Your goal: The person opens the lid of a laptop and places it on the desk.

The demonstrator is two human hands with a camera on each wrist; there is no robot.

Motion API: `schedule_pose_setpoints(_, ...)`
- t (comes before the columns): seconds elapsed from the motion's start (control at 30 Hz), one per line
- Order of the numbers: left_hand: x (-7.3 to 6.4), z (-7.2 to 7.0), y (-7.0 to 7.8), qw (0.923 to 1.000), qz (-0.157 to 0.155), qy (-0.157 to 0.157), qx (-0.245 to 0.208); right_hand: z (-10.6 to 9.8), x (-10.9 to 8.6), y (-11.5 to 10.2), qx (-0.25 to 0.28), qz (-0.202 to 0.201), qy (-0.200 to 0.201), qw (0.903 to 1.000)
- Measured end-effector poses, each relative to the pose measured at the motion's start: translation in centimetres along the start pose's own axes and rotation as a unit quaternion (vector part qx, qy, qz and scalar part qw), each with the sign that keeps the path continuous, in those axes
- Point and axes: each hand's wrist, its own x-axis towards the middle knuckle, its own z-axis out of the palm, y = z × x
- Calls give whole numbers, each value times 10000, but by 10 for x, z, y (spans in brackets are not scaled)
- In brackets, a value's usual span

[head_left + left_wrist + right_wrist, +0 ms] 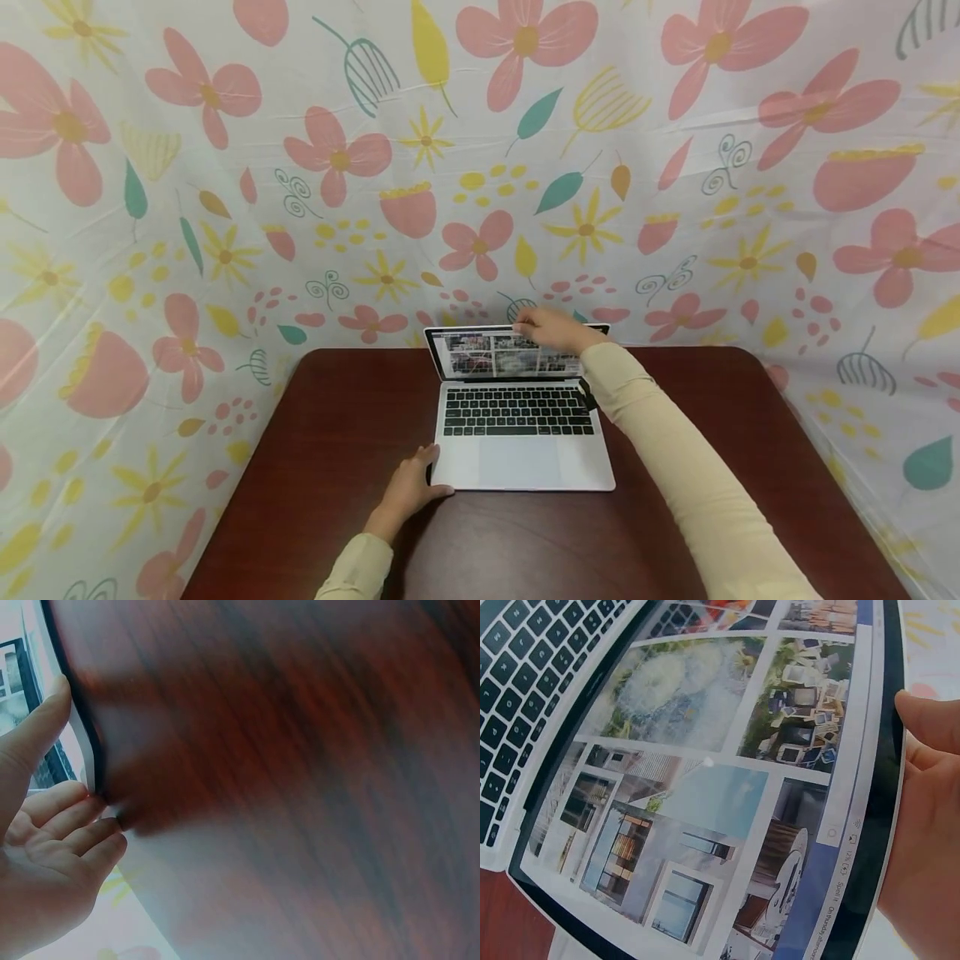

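From the head view, a laptop [517,408] sits in the middle of a dark red table [315,467], its screen leaning part way down. The left hand [408,492] rests at the front left corner, likely to keep it from sliding. The right hand [551,329] holds the screen's top edge.

In the left wrist view, the fingers [71,825] lie loosely curled, side by side, touching the corner.

In the right wrist view, the thumb [930,720] presses on the screen [705,787] rim; I cannot tell about the other fingers
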Motion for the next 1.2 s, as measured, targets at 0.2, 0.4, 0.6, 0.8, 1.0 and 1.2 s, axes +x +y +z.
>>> schedule_pose_setpoints(0.2, 2, 0, -3, 10000, 67, -13, -17, 1, 11, 4, -375, -92, 457, 9982)
schedule_pose_setpoints(0.4, 2, 0, -3, 10000, 54, 10, -45, 1, 19, 2, -592, -108, 954, 9936)
schedule_pose_setpoints(0.6, 2, 0, -3, 9999, 86, 52, 15, 3, 25, 5, -1073, -23, 1501, 9828)
schedule_pose_setpoints(0.8, 1, 1, -2, 10000, 26, 15, -19, 8, 35, 9, -1461, 246, 2084, 9668)
schedule_pose_setpoints(1.0, 1, 1, -2, 10000, -44, -16, -35, 14, 45, 13, -1562, 677, 2567, 9514)
schedule_pose_setpoints(1.2, 2, -1, -2, 10000, -15, -25, 41, 19, 54, 16, -1554, 848, 3124, 9333)
